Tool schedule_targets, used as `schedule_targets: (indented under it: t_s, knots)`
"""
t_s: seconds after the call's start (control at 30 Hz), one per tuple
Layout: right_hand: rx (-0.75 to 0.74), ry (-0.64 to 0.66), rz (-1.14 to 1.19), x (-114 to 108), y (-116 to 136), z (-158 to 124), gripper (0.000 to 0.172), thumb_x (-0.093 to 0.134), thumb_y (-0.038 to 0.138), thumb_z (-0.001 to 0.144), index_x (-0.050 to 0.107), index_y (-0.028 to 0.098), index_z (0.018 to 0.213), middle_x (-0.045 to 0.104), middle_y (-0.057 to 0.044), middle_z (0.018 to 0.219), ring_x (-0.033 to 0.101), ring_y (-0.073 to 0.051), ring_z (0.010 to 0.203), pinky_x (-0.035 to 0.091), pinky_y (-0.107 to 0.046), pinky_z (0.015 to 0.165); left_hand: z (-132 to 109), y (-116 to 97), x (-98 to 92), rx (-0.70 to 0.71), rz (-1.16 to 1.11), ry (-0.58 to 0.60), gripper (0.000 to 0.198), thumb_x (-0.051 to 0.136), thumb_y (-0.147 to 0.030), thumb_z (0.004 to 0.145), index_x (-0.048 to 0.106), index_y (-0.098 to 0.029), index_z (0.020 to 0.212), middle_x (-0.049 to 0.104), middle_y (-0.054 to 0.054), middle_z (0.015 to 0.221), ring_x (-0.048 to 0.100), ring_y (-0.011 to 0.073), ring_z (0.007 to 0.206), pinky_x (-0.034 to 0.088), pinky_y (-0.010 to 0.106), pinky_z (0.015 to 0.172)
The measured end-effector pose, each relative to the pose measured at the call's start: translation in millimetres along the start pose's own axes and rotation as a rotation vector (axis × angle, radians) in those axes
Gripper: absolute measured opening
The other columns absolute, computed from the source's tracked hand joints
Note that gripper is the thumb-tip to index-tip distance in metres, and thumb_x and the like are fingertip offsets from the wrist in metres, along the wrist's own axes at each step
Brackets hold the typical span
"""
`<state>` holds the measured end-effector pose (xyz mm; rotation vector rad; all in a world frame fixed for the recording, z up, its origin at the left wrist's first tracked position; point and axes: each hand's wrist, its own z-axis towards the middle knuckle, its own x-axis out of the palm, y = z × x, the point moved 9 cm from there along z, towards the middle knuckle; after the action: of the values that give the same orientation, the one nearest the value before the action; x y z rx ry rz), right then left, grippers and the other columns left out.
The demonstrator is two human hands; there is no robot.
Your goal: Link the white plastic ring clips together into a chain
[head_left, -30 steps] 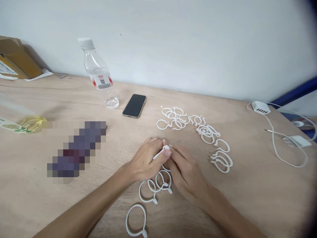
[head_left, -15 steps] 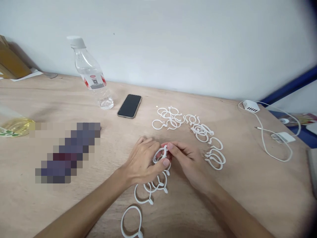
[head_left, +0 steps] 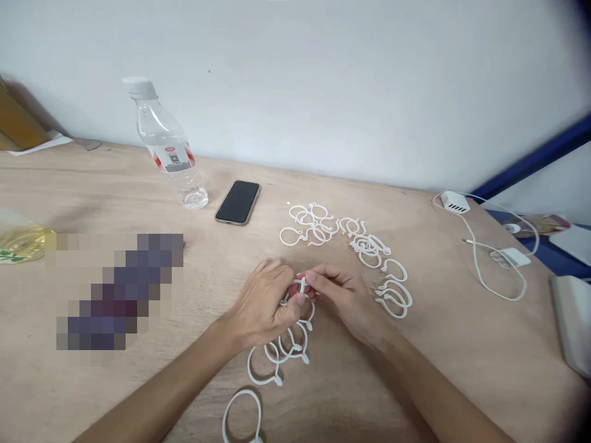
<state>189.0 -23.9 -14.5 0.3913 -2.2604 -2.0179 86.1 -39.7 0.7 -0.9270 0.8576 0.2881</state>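
Left hand (head_left: 265,301) and right hand (head_left: 344,298) meet, fingers pinched, over the middle of a wooden table (head_left: 443,381). Near its back edge stands a clear water bottle (head_left: 173,154), with a smartphone (head_left: 238,202) lying just beside it. A white charging hub (head_left: 455,202) sits by the back right corner. Open plastic rings (head_left: 368,245) lie beyond and right of the hands; fastened rings (head_left: 278,380) trail toward the near side. Both hands grasp one white ring (head_left: 303,285) between their fingertips.
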Motion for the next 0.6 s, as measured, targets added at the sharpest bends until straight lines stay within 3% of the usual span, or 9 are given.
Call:
schedule_targets:
  t_s: [0.13,0.2,0.27,0.37,0.47,0.53,0.6]
  knots:
    - [-0.201,-0.192,-0.571,-21.7,24.3,31.7,0.025,0.058,0.034,0.083,0.072,0.018,0.097,0.069,-0.003,0.076,0.060,-0.016,0.069,0.045,-0.030,0.068,0.3,-1.2,-1.7,-0.046,0.012,-0.001,0.020,0.058,-0.034,0.079,0.063,-0.018,0.090,0.056,0.006,0.091,0.048,0.0218,0.090,0.040,0.038,0.082]
    - [-0.246,-0.199,-0.926,-16.6,30.5,48.0,0.034,0.056,0.027,0.084,0.067,0.018,0.115,0.071,-0.005,0.084,0.061,-0.018,0.074,0.045,-0.031,0.073,-0.4,-2.5,-4.2,-0.050,-0.009,-0.022,0.027,0.065,-0.035,0.075,0.066,-0.020,0.098,0.055,0.007,0.099,0.049,0.0228,0.095,0.041,0.038,0.085]
    - [-0.254,-0.156,-1.139,-8.5,29.4,60.2,0.035,0.052,0.024,0.086,0.065,0.018,0.119,0.072,-0.008,0.091,0.063,-0.020,0.079,0.044,-0.032,0.074,-1.3,-0.2,-8.5,-0.071,-0.044,-0.067,0.029,0.064,-0.038,0.078,0.067,-0.020,0.101,0.055,0.007,0.100,0.049,0.0229,0.095,0.043,0.038,0.085]
    - [-0.284,-0.120,-1.216,-0.4,27.7,65.6,0.028,0.048,0.023,0.089,0.069,0.019,0.108,0.072,-0.010,0.096,0.063,-0.023,0.085,0.043,-0.033,0.072,-3.2,14.0,-19.3,-0.165,-0.155,-0.203,0.019,0.055,-0.033,0.086,0.065,-0.019,0.094,0.058,0.006,0.095,0.051,0.0211,0.094,0.043,0.037,0.085]
    - [-0.340,-0.093,-1.267,5.4,27.0,59.6,0.025,0.046,0.020,0.091,0.070,0.019,0.098,0.071,-0.010,0.092,0.063,-0.023,0.083,0.042,-0.032,0.070,-10.8,42.7,-29.5,-0.376,-0.313,-0.394,0.016,0.050,-0.030,0.089,0.061,-0.018,0.089,0.060,0.003,0.088,0.054,0.0177,0.087,0.045,0.033,0.081]
    - [-0.387,-0.074,-1.288,9.0,27.3,51.4,0.023,0.047,0.017,0.090,0.069,0.019,0.094,0.070,-0.009,0.088,0.062,-0.022,0.083,0.042,-0.032,0.072,-17.2,58.0,-32.3,-0.500,-0.373,-0.495,0.019,0.049,-0.034,0.090,0.059,-0.018,0.094,0.060,0.003,0.090,0.055,0.0164,0.082,0.045,0.031,0.077]
    - [-0.524,-0.062,-1.280,16.3,33.6,37.7,0.021,0.047,0.016,0.090,0.068,0.018,0.092,0.070,-0.008,0.085,0.061,-0.021,0.083,0.042,-0.031,0.075,-19.7,63.9,-33.2,-0.555,-0.376,-0.537,0.026,0.049,-0.038,0.091,0.059,-0.018,0.104,0.060,0.004,0.097,0.055,0.0158,0.082,0.045,0.030,0.075]
